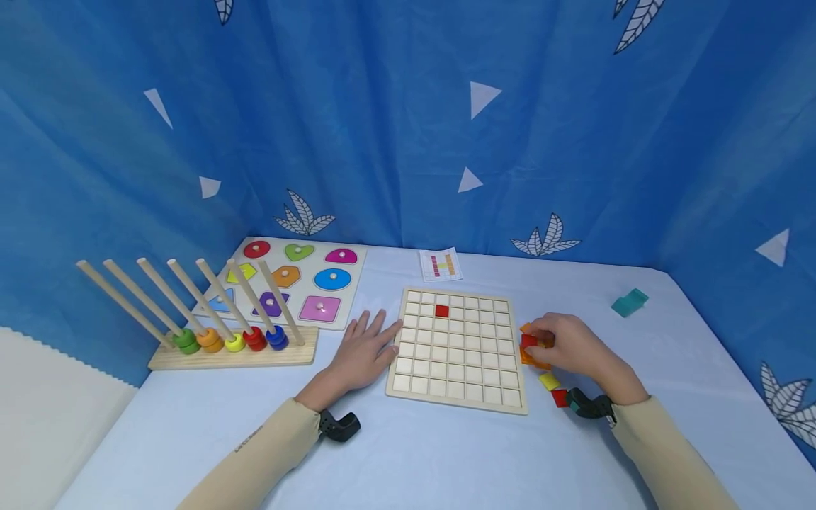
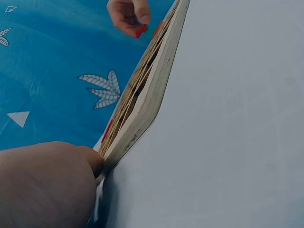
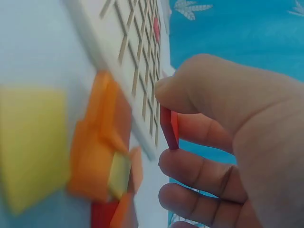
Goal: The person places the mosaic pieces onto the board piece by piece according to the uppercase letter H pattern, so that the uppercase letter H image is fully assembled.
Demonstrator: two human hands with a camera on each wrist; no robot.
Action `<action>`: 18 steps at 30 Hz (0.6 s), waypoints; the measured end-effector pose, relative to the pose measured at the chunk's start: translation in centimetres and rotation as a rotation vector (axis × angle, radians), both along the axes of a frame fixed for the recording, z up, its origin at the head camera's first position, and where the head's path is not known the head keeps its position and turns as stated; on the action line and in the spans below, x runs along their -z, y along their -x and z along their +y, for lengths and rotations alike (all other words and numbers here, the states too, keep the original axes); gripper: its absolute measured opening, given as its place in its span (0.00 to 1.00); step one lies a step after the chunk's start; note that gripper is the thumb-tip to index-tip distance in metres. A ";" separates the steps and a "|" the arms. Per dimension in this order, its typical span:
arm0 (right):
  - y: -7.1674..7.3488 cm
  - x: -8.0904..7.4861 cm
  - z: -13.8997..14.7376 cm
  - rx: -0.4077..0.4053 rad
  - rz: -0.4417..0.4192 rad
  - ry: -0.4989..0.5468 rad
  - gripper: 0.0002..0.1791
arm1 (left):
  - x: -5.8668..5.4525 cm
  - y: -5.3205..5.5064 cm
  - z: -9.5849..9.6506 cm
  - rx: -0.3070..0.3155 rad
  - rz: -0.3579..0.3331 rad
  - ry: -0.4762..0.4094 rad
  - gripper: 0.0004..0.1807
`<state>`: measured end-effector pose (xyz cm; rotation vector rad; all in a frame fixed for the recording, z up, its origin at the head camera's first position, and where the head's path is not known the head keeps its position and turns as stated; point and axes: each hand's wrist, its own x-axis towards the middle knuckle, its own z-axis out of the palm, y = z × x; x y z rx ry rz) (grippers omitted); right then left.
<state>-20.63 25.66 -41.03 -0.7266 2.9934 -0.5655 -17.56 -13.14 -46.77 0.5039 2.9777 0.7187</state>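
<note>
One red tile (image 3: 168,127) in the right hand (image 1: 566,345), beside the board's edge (image 1: 520,388).

Left hand (image 1: 365,356) splayed, right hand (image 1: 569,343) in a pinch

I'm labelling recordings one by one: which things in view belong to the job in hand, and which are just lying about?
Likely in use:
- grid board
- red tile in the right grip
- placed red tile
- loose tiles
- patterned card, perhaps a guide

Apparently lying about:
- peg stand
- shape puzzle
- teal piece
</note>
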 end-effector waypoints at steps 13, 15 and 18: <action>2.0 -0.7 -4.2 -0.083 -0.003 -0.011 0.16 | -0.1 0.0 0.1 0.000 -0.001 0.007 0.30; 2.2 -0.7 -4.9 -0.094 0.000 -0.008 0.16 | -0.2 0.0 0.1 -0.001 -0.003 0.006 0.30; 2.5 -0.6 -5.8 -0.114 0.000 0.002 0.17 | -0.3 -0.1 0.1 -0.002 -0.006 0.003 0.30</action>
